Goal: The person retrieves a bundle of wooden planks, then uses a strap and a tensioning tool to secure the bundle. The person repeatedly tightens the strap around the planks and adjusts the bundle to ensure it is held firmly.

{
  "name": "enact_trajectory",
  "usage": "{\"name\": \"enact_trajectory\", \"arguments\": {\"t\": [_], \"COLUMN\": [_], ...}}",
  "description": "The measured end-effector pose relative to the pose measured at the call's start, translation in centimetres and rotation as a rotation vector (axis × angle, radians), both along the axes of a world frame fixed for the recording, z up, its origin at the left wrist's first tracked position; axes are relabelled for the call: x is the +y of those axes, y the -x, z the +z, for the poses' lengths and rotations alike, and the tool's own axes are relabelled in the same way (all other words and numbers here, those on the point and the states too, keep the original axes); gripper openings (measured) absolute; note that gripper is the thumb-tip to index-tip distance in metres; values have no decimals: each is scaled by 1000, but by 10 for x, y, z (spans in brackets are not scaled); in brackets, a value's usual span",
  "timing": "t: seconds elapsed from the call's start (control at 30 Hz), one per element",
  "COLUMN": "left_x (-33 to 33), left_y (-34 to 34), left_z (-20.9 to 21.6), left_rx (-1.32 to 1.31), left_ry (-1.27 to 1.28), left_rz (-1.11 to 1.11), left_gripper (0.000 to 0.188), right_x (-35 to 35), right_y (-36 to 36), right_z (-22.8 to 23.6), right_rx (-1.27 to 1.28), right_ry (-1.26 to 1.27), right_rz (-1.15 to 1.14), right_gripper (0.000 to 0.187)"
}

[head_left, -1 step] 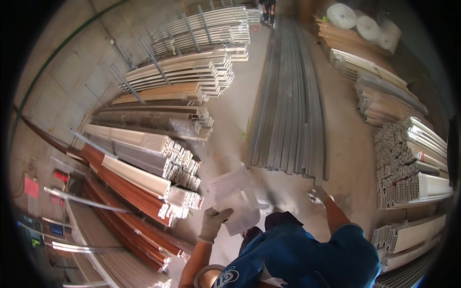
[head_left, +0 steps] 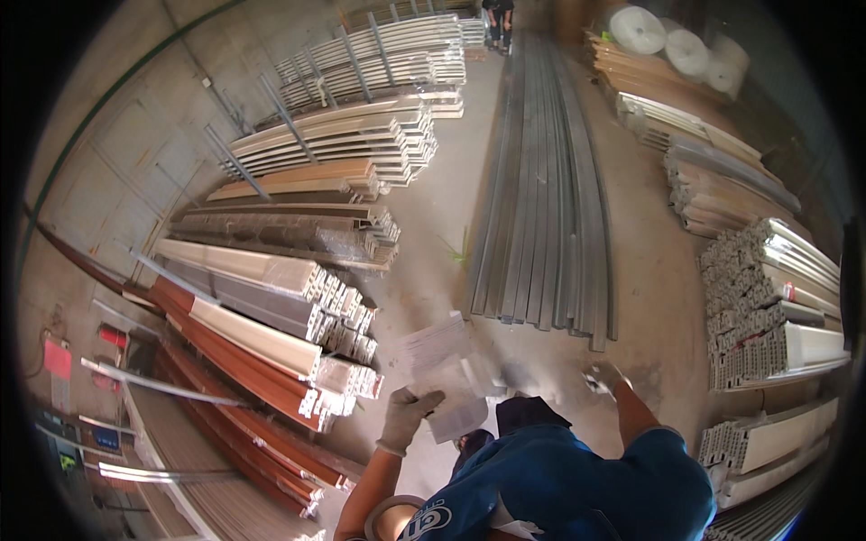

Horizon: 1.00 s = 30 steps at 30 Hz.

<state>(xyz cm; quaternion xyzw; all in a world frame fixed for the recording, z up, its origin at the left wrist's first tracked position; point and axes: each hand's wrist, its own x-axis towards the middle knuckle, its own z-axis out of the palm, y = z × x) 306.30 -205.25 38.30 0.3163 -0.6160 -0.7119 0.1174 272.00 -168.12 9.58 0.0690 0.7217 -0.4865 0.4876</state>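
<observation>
Head view: a clear plastic bag (head_left: 448, 379) with pale sheets or packets inside is held in front of the person's chest, above the concrete floor (head_left: 649, 270). The bag is translucent, crumpled and glossy; its contents appear whitish and flat, and what they are cannot be made out. The long axis of the bag runs from lower centre up and slightly to the left, with the upper end tilted away from the person. The left hand (head_left: 408, 417), in a grey work glove, is closed around the lower edge of the bag with the fingers curled over it. The right hand (head_left: 603, 379), also gloved, is raised to the right of the bag and apart from it; whether it is open or closed cannot be told, as it is blurred. A blue garment (head_left: 577, 487) is seen at the lower edge. To the left, racks carry stacked profiles (head_left: 271, 334) in white, grey and reddish brown, their cut ends facing the aisle. Further racks of pale profiles (head_left: 361, 135) are noted behind them. A bundle of long grey metal channels (head_left: 546, 198) lies on the floor, running away from the person. On the right, more stacked profiles (head_left: 776, 307) and white rolls (head_left: 667, 45) are seen.
</observation>
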Motion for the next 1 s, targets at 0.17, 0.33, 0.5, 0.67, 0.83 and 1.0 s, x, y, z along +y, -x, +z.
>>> {"name": "enact_trajectory", "arguments": {"t": [0.17,0.33,0.5,0.67,0.83,1.0], "left_x": [-61,-120,-168,-207,-270,-383], "left_y": [70,163,258,325,402,490], "left_z": [-12,-20,-16,-23,-38,-42], "left_rx": [-108,-105,-82,-169,-156,-155], "left_ry": [-32,63,153,160,173,90], "left_rz": [-289,-498,-609,-717,-777,-749], "left_gripper": [23,24,28,30,30,28], "right_x": [92,71,-44,-170,-275,-375], "right_y": [-76,-99,-5,130,214,298], "right_z": [-33,-30,-32,15,67,72], "right_rx": [-152,-308,-157,198,316,230], "right_ry": [-309,-428,-248,-83,44,-46], "right_rz": [-221,-273,-296,-121,-176,-172], "right_gripper": [8,20,18,17,19,18]}}
